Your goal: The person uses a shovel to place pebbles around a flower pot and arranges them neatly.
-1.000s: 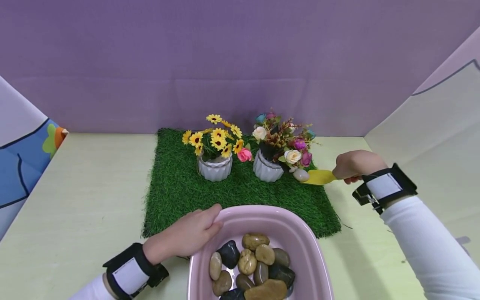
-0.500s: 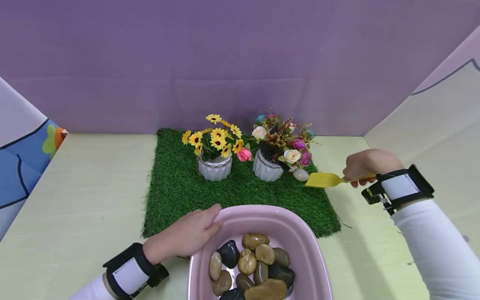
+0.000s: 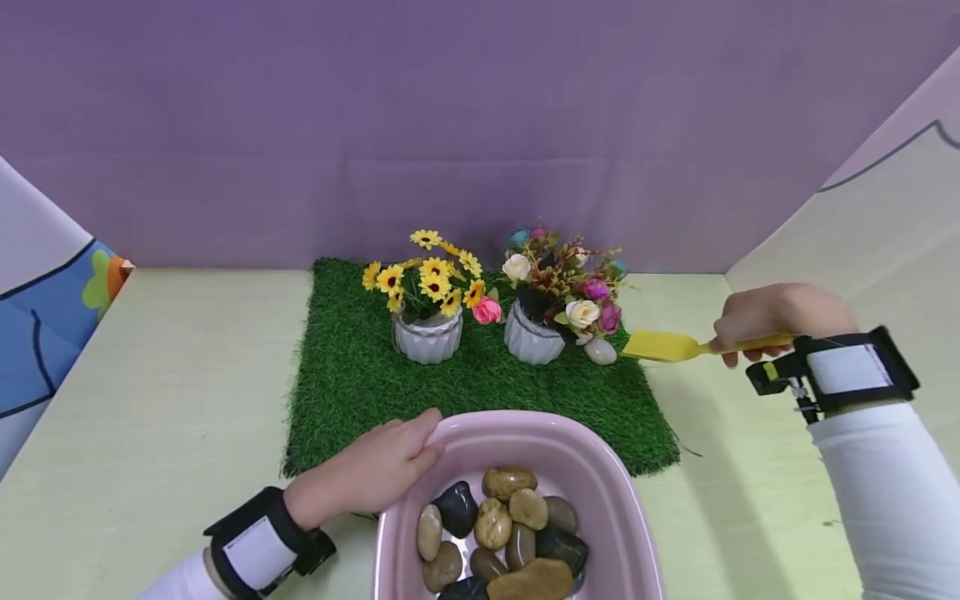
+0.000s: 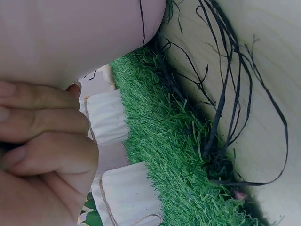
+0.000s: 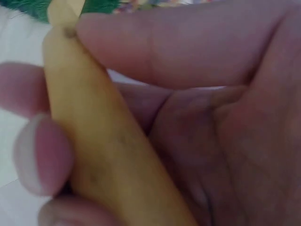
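My right hand [image 3: 780, 321] grips the handle of a small yellow shovel [image 3: 663, 346]; in the right wrist view its fingers wrap the yellow handle [image 5: 103, 136]. The blade points left, its tip close beside a whitish stone [image 3: 601, 351] on the green turf mat [image 3: 480, 392]. That stone sits at the foot of the right flowerpot [image 3: 534, 335], under its blooms. With curled fingers my left hand [image 3: 382, 462] holds the far left corner of a pink basin [image 3: 637, 508]. Several smooth stones [image 3: 493, 523], brown, tan and black, lie in the basin.
A second white pot [image 3: 427, 340] with yellow flowers [image 3: 435, 279] stands on the mat, left of the other. A purple backdrop [image 3: 480, 133] rises behind the pale table [image 3: 195, 375]. Loose dark strands [image 4: 235, 84] trail from the mat's edge in the left wrist view.
My right hand has drawn the shovel to the right, and its blade has come away from the whitish stone. The left hand and basin stay put.
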{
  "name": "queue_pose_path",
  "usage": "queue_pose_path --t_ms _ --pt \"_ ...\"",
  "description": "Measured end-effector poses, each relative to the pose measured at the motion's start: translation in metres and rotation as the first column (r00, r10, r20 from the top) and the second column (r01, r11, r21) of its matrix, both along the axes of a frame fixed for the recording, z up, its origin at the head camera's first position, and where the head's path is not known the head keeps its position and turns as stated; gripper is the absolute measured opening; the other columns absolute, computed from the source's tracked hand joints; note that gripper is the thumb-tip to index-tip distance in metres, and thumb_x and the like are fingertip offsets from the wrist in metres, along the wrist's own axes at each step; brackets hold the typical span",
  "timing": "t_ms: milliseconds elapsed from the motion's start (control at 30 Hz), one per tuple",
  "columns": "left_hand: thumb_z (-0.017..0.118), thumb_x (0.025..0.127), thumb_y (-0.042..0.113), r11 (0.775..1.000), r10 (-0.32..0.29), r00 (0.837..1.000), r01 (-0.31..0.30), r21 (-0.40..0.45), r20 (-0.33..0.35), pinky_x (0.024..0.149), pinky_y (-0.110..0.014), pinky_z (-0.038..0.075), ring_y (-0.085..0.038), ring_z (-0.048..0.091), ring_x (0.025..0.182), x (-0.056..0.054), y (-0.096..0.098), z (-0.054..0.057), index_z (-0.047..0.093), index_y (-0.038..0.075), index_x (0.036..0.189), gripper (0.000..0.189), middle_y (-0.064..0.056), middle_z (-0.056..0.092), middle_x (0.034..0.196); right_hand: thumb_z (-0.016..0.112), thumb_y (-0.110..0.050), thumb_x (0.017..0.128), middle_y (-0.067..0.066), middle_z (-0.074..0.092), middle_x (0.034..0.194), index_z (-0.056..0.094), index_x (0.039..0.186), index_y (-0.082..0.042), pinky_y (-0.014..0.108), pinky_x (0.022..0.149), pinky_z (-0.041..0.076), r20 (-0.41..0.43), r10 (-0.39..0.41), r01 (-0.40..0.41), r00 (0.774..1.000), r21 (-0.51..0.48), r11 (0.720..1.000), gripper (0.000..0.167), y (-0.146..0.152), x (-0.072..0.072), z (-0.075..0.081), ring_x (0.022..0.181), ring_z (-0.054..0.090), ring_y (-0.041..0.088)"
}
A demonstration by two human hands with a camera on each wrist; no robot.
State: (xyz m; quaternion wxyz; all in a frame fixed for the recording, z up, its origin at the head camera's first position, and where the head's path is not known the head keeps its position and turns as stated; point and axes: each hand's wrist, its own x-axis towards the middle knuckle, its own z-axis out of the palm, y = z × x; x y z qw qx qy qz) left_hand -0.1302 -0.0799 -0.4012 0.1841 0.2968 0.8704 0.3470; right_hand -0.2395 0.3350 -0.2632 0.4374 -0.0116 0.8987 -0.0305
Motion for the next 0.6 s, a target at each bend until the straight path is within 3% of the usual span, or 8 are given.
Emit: queue_pose_path --t_ms 267,433,600 --pt "0.041 0.098 0.020 1.000 0.004 1.000 -0.004 -0.006 -0.005 0.044 -0.023 0.042 -0.005 0.046 0.047 0.000 0.000 -0.002 0.040 0.015 0.090 0.009 0.005 0.037 0.062 0.048 -0.034 0.088 0.000 0.048 0.063 0.064 0.093 -0.008 0.024 0.049 0.034 -0.024 -0.027 0.025 0.999 -0.080 0.996 0.031 0.004 0.004 0.027 0.049 0.036 0.010" --pt "0.041 0.098 0.020 1.000 0.000 1.000 0.000 -0.009 -0.003 0.043 -0.023 0.042 -0.005 0.046 0.046 0.000 0.001 -0.002 0.040 0.015 0.091 0.008 0.005 0.038 0.061 0.048 -0.036 0.090 0.000 0.048 0.061 0.065 0.092 -0.009 0.026 0.050 0.036 -0.140 -0.011 -0.001 0.990 -0.084 0.996 0.032 0.005 0.014 0.044 0.050 0.039 0.012" --pt "0.041 0.098 0.020 1.000 0.001 1.000 -0.001 -0.012 -0.004 0.043 -0.023 0.043 -0.005 0.047 0.046 -0.001 0.000 -0.002 0.040 0.015 0.091 0.008 0.005 0.038 0.062 0.049 -0.033 0.092 0.000 0.048 0.061 0.066 0.091 -0.011 0.024 0.047 0.036 -0.270 0.063 -0.086 0.961 -0.074 0.994 0.029 -0.001 0.024 0.058 0.049 0.041 0.011"
